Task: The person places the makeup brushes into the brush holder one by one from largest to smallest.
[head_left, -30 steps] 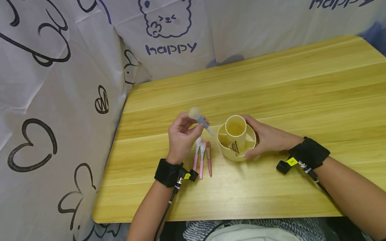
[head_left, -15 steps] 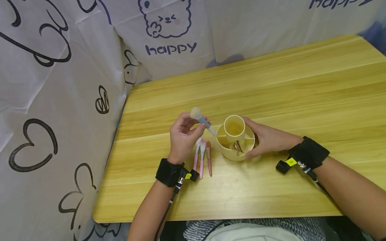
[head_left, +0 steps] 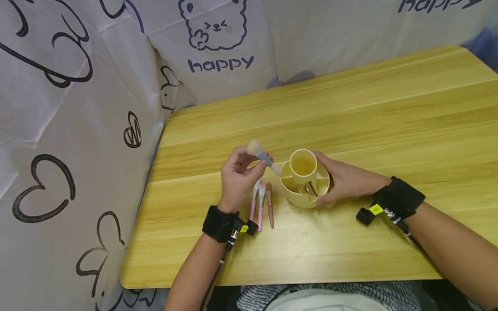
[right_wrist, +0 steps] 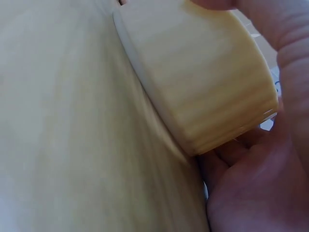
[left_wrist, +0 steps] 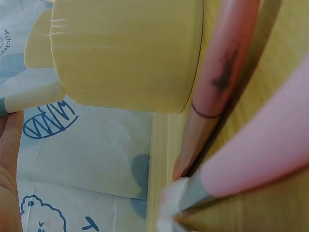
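My left hand (head_left: 239,181) pinches a makeup brush (head_left: 265,158) by its blue handle, pale bristles up and to the left. The brush's white handle end (left_wrist: 36,96) is right at the rim of a round cream organizer (left_wrist: 125,58). My right hand (head_left: 346,177) grips that organizer from the right side, fingers behind and thumb in front. A taller cup (head_left: 303,164) rises inside it among divided compartments. One front compartment holds a small shiny gold-brown thing (head_left: 310,188), its kind too small to make out.
Three brushes lie side by side on the wooden table (head_left: 350,242), left of the organizer: two pink-handled brushes (head_left: 260,211) and a brownish-pink brush (head_left: 270,207). A printed white cloth (head_left: 218,26) hangs behind the table and along its left side.
My left hand has moved slightly right, bringing the brush's lower end to the organizer's rim. The organizer's dividers and the shiny thing inside have shifted round a little under my right hand.
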`<move>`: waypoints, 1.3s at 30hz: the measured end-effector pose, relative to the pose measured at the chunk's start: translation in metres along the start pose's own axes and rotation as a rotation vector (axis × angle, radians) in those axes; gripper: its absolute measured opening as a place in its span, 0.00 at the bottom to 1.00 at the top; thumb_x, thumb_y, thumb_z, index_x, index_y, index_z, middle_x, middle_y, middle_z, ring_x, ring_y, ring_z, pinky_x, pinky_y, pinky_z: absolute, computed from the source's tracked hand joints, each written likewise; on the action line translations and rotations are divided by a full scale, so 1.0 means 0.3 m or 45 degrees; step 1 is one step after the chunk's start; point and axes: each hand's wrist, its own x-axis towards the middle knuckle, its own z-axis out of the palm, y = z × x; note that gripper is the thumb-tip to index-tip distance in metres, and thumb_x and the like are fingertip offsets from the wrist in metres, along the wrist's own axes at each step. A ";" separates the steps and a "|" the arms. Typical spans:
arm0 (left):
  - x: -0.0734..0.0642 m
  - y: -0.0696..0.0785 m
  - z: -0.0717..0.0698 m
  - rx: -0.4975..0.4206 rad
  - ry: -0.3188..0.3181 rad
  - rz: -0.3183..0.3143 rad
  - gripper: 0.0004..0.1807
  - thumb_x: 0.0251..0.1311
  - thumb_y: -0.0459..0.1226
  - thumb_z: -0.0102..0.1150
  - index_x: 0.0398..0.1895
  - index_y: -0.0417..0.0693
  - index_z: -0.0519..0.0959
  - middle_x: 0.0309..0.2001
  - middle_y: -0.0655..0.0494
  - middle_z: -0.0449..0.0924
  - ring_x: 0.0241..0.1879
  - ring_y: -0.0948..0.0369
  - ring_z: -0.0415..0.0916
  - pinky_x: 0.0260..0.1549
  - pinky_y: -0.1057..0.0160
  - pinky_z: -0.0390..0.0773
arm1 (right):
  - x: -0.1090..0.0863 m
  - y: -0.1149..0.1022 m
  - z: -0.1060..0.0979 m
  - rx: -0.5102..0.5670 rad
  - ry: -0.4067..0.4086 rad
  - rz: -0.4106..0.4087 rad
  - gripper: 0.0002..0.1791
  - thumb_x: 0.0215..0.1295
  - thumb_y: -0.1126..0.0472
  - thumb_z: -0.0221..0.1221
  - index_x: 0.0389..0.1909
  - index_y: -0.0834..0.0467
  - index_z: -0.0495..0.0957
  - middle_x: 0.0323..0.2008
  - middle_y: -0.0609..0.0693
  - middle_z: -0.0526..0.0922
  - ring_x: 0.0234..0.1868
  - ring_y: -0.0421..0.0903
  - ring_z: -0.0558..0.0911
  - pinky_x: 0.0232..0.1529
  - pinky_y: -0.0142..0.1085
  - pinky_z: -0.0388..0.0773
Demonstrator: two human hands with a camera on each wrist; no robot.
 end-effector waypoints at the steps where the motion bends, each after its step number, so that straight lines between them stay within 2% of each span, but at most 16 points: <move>1: 0.000 0.000 0.001 0.001 0.001 -0.004 0.23 0.64 0.21 0.61 0.53 0.58 0.80 0.47 0.62 0.88 0.49 0.63 0.87 0.54 0.62 0.88 | -0.001 0.000 -0.001 -0.020 -0.006 0.000 0.62 0.50 0.50 0.80 0.79 0.36 0.49 0.68 0.43 0.74 0.64 0.43 0.76 0.63 0.31 0.75; 5: -0.001 0.000 0.005 0.003 0.000 -0.016 0.26 0.62 0.19 0.59 0.53 0.58 0.80 0.47 0.62 0.88 0.49 0.63 0.87 0.54 0.61 0.88 | -0.006 -0.005 -0.005 -0.069 -0.029 0.008 0.63 0.50 0.50 0.79 0.81 0.34 0.46 0.68 0.43 0.74 0.62 0.43 0.76 0.63 0.31 0.75; 16: -0.002 -0.001 0.010 0.063 -0.026 -0.023 0.23 0.66 0.22 0.61 0.54 0.59 0.79 0.49 0.64 0.87 0.54 0.64 0.86 0.58 0.60 0.86 | -0.003 -0.007 -0.004 -0.043 -0.041 0.017 0.63 0.50 0.52 0.78 0.80 0.32 0.46 0.70 0.42 0.72 0.64 0.44 0.74 0.65 0.33 0.74; 22: -0.005 0.002 0.016 0.063 -0.067 -0.054 0.23 0.66 0.22 0.61 0.54 0.60 0.79 0.50 0.65 0.87 0.55 0.65 0.85 0.58 0.61 0.86 | -0.004 -0.009 -0.005 -0.044 -0.039 0.011 0.63 0.51 0.52 0.78 0.80 0.33 0.46 0.70 0.43 0.71 0.63 0.45 0.75 0.63 0.34 0.75; 26: -0.011 0.001 0.018 0.072 -0.120 -0.079 0.15 0.67 0.24 0.61 0.54 0.41 0.78 0.52 0.64 0.86 0.56 0.64 0.84 0.60 0.60 0.85 | -0.004 -0.011 -0.005 -0.037 -0.043 0.007 0.63 0.51 0.52 0.78 0.81 0.33 0.46 0.69 0.43 0.72 0.62 0.45 0.75 0.62 0.34 0.76; 29: -0.014 -0.001 0.016 0.104 -0.148 -0.096 0.17 0.68 0.25 0.61 0.57 0.28 0.72 0.52 0.65 0.86 0.56 0.65 0.83 0.60 0.60 0.85 | -0.005 -0.010 -0.005 -0.045 -0.040 0.013 0.63 0.51 0.51 0.78 0.81 0.33 0.46 0.69 0.44 0.72 0.62 0.45 0.75 0.62 0.33 0.76; 33: -0.015 -0.002 0.014 0.138 -0.177 -0.125 0.18 0.68 0.26 0.62 0.57 0.26 0.71 0.51 0.65 0.85 0.55 0.65 0.83 0.60 0.59 0.86 | -0.005 -0.008 -0.004 -0.045 -0.034 0.020 0.63 0.51 0.51 0.78 0.81 0.34 0.46 0.69 0.44 0.72 0.62 0.45 0.75 0.63 0.33 0.75; 35: -0.015 -0.002 0.015 0.139 -0.193 -0.144 0.18 0.67 0.25 0.62 0.57 0.27 0.72 0.52 0.60 0.85 0.55 0.65 0.83 0.59 0.58 0.86 | -0.005 -0.007 -0.003 -0.042 -0.030 0.022 0.63 0.50 0.51 0.78 0.81 0.34 0.46 0.70 0.43 0.72 0.63 0.44 0.75 0.63 0.32 0.75; 39: -0.016 -0.002 0.013 0.151 -0.241 -0.187 0.16 0.66 0.23 0.61 0.56 0.26 0.74 0.53 0.36 0.83 0.56 0.65 0.83 0.59 0.57 0.86 | -0.006 -0.004 -0.004 -0.026 -0.027 0.019 0.62 0.50 0.51 0.78 0.80 0.33 0.47 0.71 0.43 0.71 0.64 0.44 0.74 0.64 0.32 0.74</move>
